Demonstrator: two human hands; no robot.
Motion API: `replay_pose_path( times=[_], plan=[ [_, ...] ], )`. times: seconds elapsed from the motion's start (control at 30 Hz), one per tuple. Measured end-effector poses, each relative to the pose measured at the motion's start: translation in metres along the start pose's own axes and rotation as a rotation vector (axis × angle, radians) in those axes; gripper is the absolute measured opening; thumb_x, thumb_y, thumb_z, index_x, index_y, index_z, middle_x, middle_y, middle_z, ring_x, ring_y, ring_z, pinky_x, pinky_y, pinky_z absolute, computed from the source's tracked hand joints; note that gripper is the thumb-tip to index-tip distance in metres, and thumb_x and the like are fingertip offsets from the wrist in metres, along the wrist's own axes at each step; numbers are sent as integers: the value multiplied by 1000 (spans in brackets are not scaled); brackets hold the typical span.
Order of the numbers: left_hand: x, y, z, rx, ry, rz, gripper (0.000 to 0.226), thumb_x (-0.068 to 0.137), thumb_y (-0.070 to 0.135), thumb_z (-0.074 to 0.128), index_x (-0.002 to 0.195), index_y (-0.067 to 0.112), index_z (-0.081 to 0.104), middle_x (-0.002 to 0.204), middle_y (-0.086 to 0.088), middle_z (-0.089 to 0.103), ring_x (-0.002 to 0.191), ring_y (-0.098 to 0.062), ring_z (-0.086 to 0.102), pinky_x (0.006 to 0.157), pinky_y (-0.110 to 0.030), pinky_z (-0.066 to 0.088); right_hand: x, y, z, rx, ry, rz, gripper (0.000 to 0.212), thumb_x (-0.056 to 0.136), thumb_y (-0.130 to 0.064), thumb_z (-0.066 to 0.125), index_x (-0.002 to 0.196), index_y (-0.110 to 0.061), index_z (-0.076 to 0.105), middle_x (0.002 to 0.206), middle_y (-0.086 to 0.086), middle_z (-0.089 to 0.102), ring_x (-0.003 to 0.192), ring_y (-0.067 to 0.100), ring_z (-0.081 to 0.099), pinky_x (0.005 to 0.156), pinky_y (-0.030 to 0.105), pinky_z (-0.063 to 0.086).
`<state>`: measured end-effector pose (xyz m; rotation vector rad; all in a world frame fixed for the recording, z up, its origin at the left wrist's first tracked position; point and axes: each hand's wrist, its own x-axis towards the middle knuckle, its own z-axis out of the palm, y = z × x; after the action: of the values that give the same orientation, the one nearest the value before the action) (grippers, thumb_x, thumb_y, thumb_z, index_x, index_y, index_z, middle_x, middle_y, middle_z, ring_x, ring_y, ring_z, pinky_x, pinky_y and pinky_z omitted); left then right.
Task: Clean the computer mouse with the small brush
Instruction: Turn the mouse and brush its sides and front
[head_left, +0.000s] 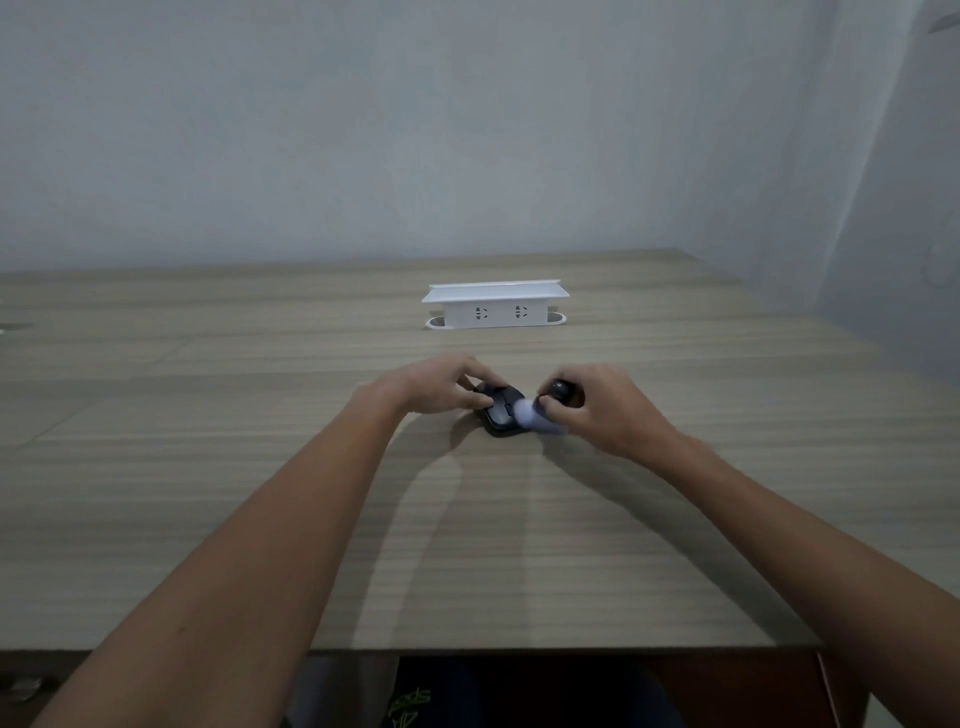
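1. Mouse (501, 413), black, rounded and smooth, lies on the wood-grain bench (260, 467), pinched by the left hand (441, 387).
2. Right hand (597, 408) grips a brush (540, 413) with pale, blurred bristles touching the mouse.
3. Boxy white socket unit (496, 306) stands behind.

dim, soft shadows, blurred brush (540, 415)

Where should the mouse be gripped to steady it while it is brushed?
By its far end and left flank, coming from the left, as the left hand does now. The mouse lies flat on the table, low and rounded, so fingers pinch its sides, not its top. The right hand works the brush from the right, so that side and the top stay free.
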<state>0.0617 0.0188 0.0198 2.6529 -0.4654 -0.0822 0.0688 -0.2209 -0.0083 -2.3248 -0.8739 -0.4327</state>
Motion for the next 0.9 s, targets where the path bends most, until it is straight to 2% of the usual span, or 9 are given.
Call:
replay_pose_path(
  times=[0.13,0.2,0.3,0.4,0.53,0.57,0.7,0.83,0.9],
  plan=[
    [4,-3,2,13,-5,-35,39,95,19,65,133,16,63,118,7,57,115,-21,61,101,-31,48,-3,5,-5,4,111,20,9,84,-18,69,89,-14,76,79,0,75,75,18,68,70,34,51],
    [5,-6,3,16,-4,-29,38,94,19,65,132,16,64,114,8,56,114,-23,62,103,-37,48,-6,-5,-6,43,44,-66,10,86,-21,70,91,-16,77,80,-5,74,74,12,66,68,26,49],
    [6,-9,4,-2,3,-34,37,94,20,65,131,16,65,117,3,54,112,-21,63,103,-35,48,-4,-6,-2,-15,-37,-76,12,86,-21,70,94,-15,77,83,-1,75,76,17,66,69,31,49],
    [7,-8,6,-14,10,-41,38,95,20,65,132,16,64,119,0,52,108,-18,61,99,-26,46,1,3,-4,-49,32,-12,14,85,-19,69,94,-13,77,85,3,76,78,22,68,71,36,52],
    [5,-8,6,-19,2,-40,37,95,20,63,132,18,64,122,-2,53,107,-15,61,97,-24,46,-1,-11,-2,30,-9,-91,10,87,-21,71,91,-16,78,78,-4,74,68,10,62,60,15,42],
    [6,-8,6,-19,4,-42,37,95,20,64,132,18,64,121,-2,53,108,-16,61,99,-26,47,0,-11,-1,15,-21,-84,11,86,-21,71,91,-15,78,78,-2,74,68,11,61,60,15,41],
    [5,-8,7,-6,4,-68,40,95,21,64,135,18,62,119,0,51,115,-21,62,96,-23,43,7,-1,-4,-77,43,-9,15,85,-21,67,92,-12,77,84,4,77,77,23,68,70,36,53],
    [3,-10,6,-2,3,-47,38,95,21,64,133,20,63,124,-7,53,113,-22,63,97,-22,44,3,-16,-4,62,-10,-66,10,86,-21,70,89,-16,78,73,-3,73,65,11,63,62,26,47],
    [3,-10,6,-1,2,-52,38,95,22,64,133,21,63,122,-6,53,112,-23,63,102,-28,46,4,-13,1,30,-39,-50,11,85,-21,70,89,-15,78,75,0,73,67,13,63,62,27,46]
  ],
)
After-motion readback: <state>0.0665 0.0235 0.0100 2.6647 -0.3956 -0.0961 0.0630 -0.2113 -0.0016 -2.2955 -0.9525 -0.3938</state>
